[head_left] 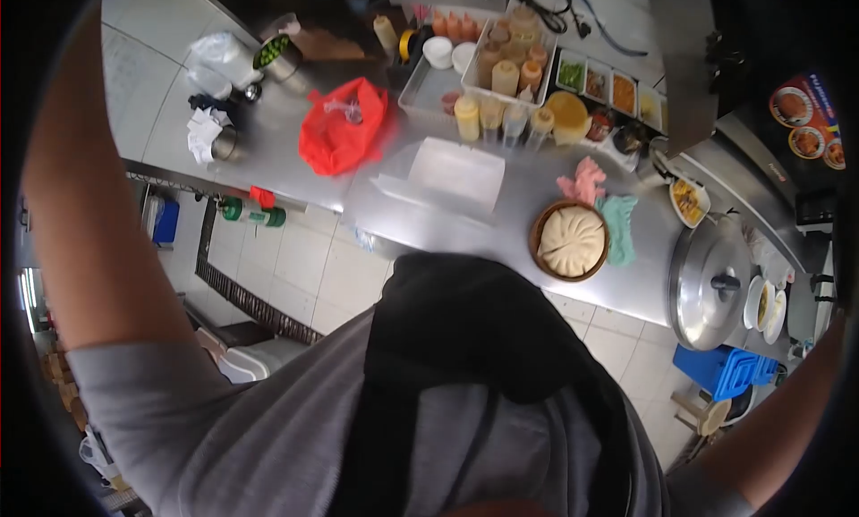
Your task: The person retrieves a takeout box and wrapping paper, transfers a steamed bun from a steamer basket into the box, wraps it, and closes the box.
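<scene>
Neither of my hands shows. My left forearm rises along the left edge and leaves at the top; my right forearm runs out at the lower right. On the steel counter in front of me lies an open white takeaway box, its lid folded toward me. To its right a large pleated bun sits in a round bamboo steamer. A pink cloth and a green cloth touch the steamer's far and right sides. A red plastic bag stands left of the box.
Sauce bottles and a bottle-filled bin line the counter's back. Topping trays stand farther right. A large metal lid leans at the right end. A metal cup of green pieces is at left; a green cylinder is below the counter.
</scene>
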Demonstrator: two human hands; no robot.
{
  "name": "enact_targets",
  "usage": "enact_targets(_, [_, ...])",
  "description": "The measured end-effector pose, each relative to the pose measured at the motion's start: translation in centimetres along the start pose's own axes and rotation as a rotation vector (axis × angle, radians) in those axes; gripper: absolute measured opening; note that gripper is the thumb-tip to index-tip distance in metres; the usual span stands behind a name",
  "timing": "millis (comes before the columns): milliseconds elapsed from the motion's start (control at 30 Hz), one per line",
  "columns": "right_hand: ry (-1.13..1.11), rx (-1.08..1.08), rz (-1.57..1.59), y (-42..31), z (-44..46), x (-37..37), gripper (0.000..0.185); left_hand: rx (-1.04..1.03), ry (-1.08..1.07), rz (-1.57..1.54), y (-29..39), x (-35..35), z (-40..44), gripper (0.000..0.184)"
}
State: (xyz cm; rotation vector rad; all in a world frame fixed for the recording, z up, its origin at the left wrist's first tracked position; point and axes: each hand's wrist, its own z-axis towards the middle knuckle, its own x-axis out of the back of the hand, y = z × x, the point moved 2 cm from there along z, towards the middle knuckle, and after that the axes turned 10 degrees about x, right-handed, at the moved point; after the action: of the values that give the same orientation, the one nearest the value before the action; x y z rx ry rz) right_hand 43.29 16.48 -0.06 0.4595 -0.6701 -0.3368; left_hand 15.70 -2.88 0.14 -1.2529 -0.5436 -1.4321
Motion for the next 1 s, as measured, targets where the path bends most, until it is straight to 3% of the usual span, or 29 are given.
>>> enact_targets(100, [-0.359, -0.017, 0.447, -8.2, -5.6, -2.3, 0.061, 0.067, -0.193, -0.178, 0.0, -7.6, -5.9, 0.058])
enact_targets(167, [-0.701, -0.165, 0.800, -14.7, -9.1, -7.2, 0.067, 0.173, -0.374, -0.308, 1.1, -16.9, -12.1, 0.062])
enact_targets(233, [-0.973, -0.381, 1.055, -22.3, -12.8, -14.3, 0.073, 0.242, -0.424, -0.402, 4.0, -27.5, -19.5, 0.065])
enact_targets(267, [-0.968, -0.541, 1.192, -26.5, -14.6, -17.8, 0.073, 0.329, -0.452, -0.555, 5.2, -31.5, -22.2, 0.060])
enact_targets(300, [-0.883, -0.524, 1.012, -31.8, -19.2, -21.4, 0.071, 0.408, -0.484, -0.709, 5.7, -34.0, -23.9, 0.055])
enact_targets(333, [-0.790, -0.556, 1.064, -35.6, -21.4, -24.1, 0.061, 0.395, -0.488, -0.725, 5.8, -35.1, -24.7, 0.055])
enact_targets(400, [-0.963, -0.772, 1.151, -40.2, -20.2, -24.7, 0.042, 0.393, -0.116, -0.528, 5.8, -35.9, -25.9, 0.038])
enact_targets(433, [-0.983, -0.781, 1.153, -41.1, -20.0, -24.9, 0.042, 0.476, 0.004, -0.475, 5.4, -35.9, -26.3, 0.024])
enact_targets(500, [-0.582, -0.909, 1.331, -42.4, -19.0, -25.1, 0.025, 0.512, 0.011, -0.492, 3.8, -36.8, -28.1, 0.026])
enact_targets(600, [-0.449, -1.065, 1.209, -42.1, -16.9, -27.4, 0.025, 0.586, -0.013, -0.618, 1.5, -37.9, -30.6, 0.028])
enact_targets(667, [-0.515, -1.069, 1.089, -42.6, -16.5, -30.9, 0.024, 0.689, -0.074, -0.844, 0.5, -38.7, -32.1, 0.032])
enact_targets(700, [-0.659, -0.985, 1.063, -43.5, -17.8, -33.3, 0.035, 0.681, -0.073, -0.849, 0.0, -39.1, -32.7, 0.032])
enact_targets(733, [-0.655, -0.991, 1.053, -44.9, -18.2, -34.7, 0.035, 0.664, -0.047, -0.874, -0.6, -39.6, -33.1, 0.030])
enact_targets(800, [-1.124, -0.865, 0.667, -47.2, -18.1, -37.3, 0.064, 0.637, -0.008, -0.889, -2.0, -40.5, -34.1, 0.029])
enact_targets(833, [-1.269, -0.852, 0.684, -47.6, -17.6, -38.1, 0.073, 0.682, -0.030, -0.976, -2.7, -41.1, -34.8, 0.030])
enact_targets(967, [-1.120, -0.883, 0.524, -50.4, -18.6, -39.9, 0.055, 0.713, 0.015, -1.040, -5.1, -47.5, -39.4, 0.034])
enact_targets(1000, [-1.101, -0.908, 0.517, -51.0, -18.8, -39.9, 0.047, 0.679, -0.059, -0.981, -4.9, -49.6, -41.1, 0.040])
